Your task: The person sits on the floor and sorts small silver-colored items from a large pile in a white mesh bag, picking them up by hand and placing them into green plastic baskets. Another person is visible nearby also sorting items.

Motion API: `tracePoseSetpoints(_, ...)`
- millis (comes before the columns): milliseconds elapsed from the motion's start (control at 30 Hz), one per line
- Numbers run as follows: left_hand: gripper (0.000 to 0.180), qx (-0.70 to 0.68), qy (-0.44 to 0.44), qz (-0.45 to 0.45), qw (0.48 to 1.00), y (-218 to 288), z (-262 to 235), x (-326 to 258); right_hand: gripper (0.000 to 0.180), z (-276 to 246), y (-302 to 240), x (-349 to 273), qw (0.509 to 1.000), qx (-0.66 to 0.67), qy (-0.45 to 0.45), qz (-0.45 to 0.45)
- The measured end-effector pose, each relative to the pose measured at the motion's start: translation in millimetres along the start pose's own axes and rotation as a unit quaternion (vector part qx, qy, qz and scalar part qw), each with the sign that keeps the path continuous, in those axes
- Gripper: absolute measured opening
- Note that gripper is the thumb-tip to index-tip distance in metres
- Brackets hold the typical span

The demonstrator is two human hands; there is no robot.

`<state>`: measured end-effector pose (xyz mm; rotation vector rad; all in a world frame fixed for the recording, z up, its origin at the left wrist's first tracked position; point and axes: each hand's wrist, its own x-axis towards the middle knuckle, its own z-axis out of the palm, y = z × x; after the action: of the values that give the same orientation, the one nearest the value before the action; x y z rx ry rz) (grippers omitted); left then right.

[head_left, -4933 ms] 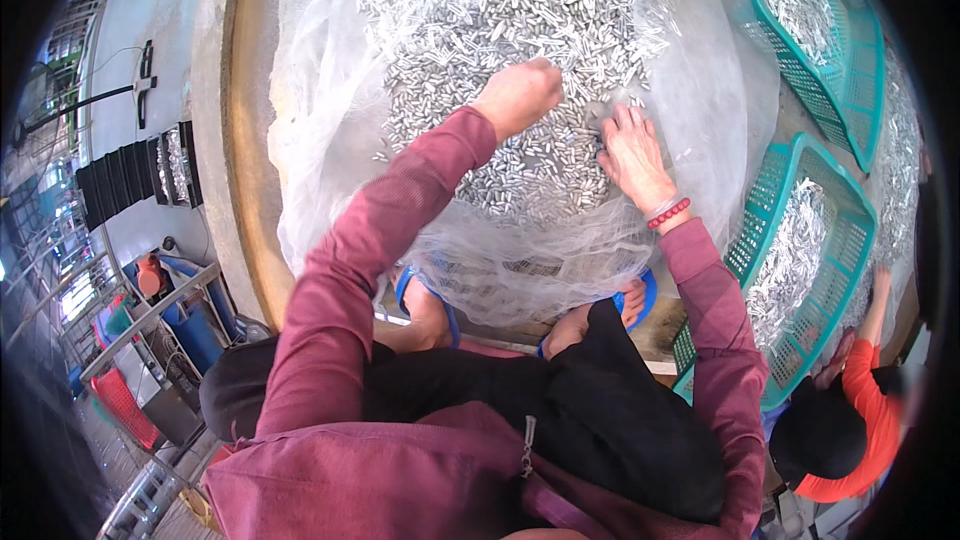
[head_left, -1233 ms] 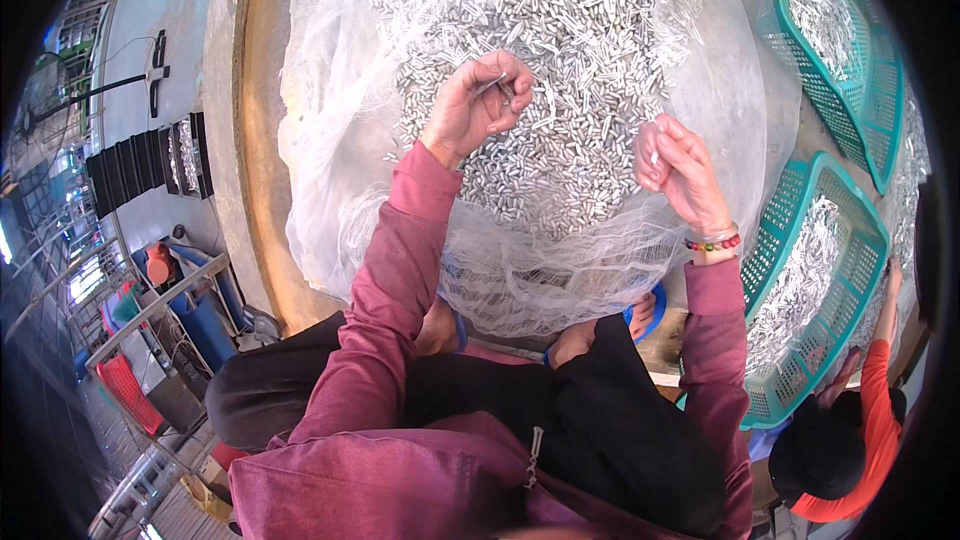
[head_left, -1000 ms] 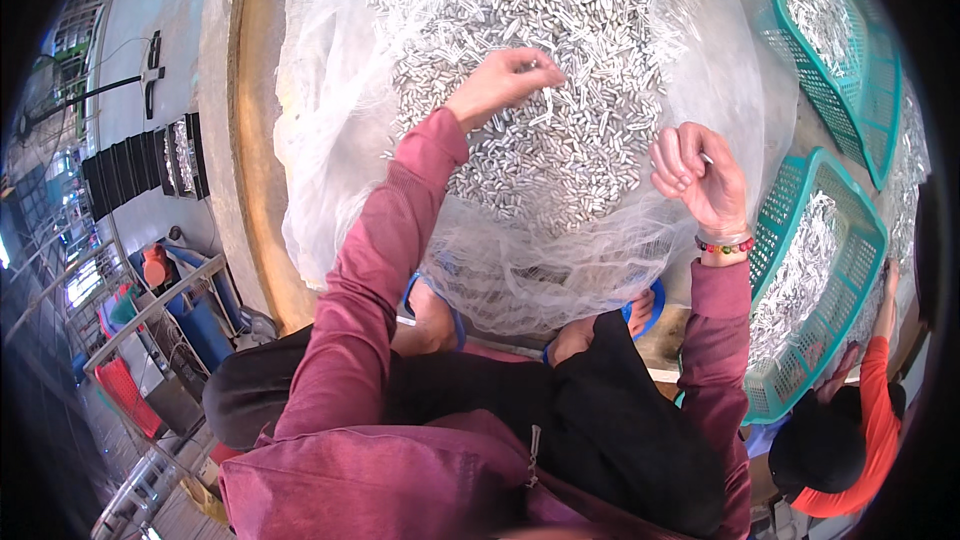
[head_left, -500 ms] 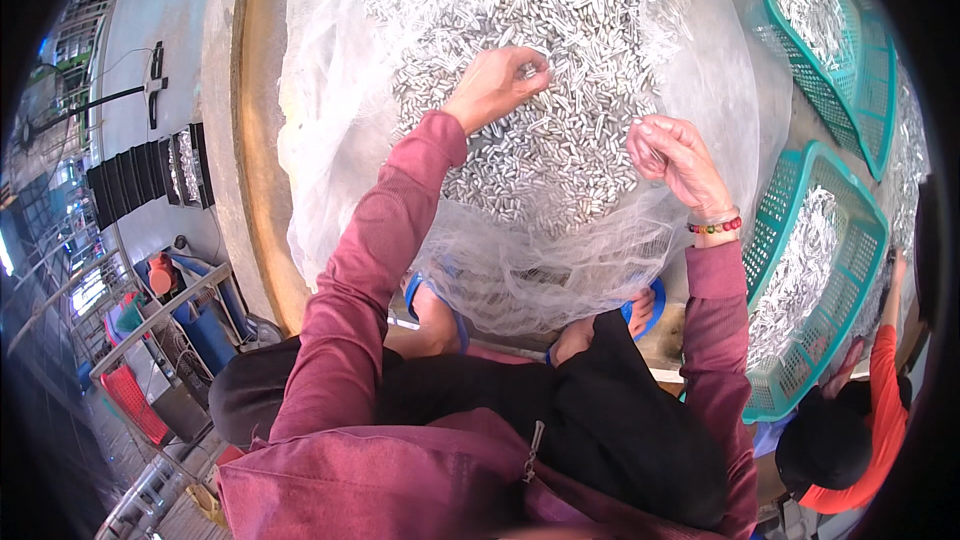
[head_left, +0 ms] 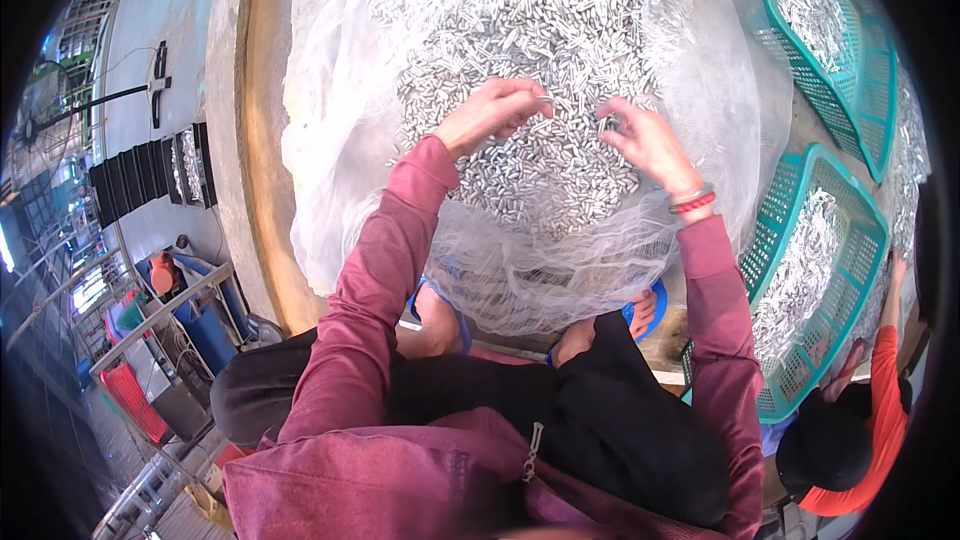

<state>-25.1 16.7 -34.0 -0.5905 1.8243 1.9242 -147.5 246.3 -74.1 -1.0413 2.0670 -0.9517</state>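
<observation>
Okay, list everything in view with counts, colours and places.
Netting: one, white, centre
Small pieces: many, silvery, heaped on the netting
Baskets: two, green, right, silvery pieces inside
Co-worker: one, orange and black clothing, lower right
Ridged object: one, black, left
Mesh container: one, red, lower left
Background clutter: uncountable, mixed colours, left
Sandals: two, blue, below the netting
Bracelet: one, red, right wrist
Sleeves: two, maroon, lower centre
Left hand: one, bare, over the pieces
Right hand: one, bare, over the pieces

Silvery pieces (head_left: 560, 35), white netting (head_left: 545, 275), teal perforated basket (head_left: 852, 260)
</observation>
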Motion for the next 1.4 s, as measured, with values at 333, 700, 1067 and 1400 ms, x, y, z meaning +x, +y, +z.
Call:
tracePoseSetpoints(333, 0.024, 0.565, 0.118, 0.090, 0.811, -51.0, 26.2, 28.5, 0.010, 6.7, -2.0, -5.3, 0.914, 0.404, 0.000, 0.035)
tracePoseSetpoints(700, 0.029, -0.342, -0.045, 0.137, 0.929, -1.1, -11.5, -13.7, 0.034, 5.7, -3.0, 26.8, 0.964, 0.235, 0.014, 0.122)
tracePoseSetpoints(1067, 0.023, 0.490, 0.140, 0.068, 0.858, -30.1, 27.1, 19.6, 0.014, 46.4, 0.1, 18.4, 0.996, -0.059, 0.057, 0.041)
tracePoseSetpoints(1400, 0.015, 0.021, 0.101, 0.069, 0.992, -27.2, 13.1, 11.0, 0.013, -11.2, -7.4, -16.1, 0.688, 0.711, -0.065, 0.132)
